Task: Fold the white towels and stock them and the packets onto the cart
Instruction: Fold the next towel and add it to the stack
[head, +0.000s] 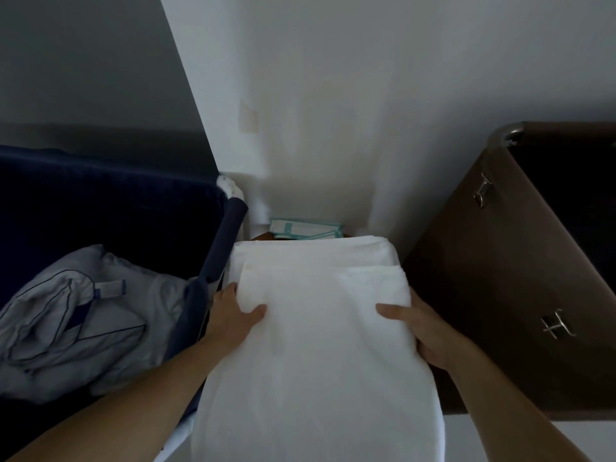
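Brown cart surface (262,236), mostly covered; only thin slivers show at the far end by the wall. Teal-trimmed white packets (305,229) lie stacked flat at that far end. Just in front of them a folded white towel (313,251) lies flat across the width. Top towel (326,345) lies on it, running to the near side and hiding the rest of the surface.

At our left we see a navy fabric bin (100,201), and in it lies crumpled pale linen (83,321) edged with dark piping. At our right stands a brown cabinet (493,278) bearing two H-shaped metal handles (557,325). Ahead of us rises a white wall (366,111).
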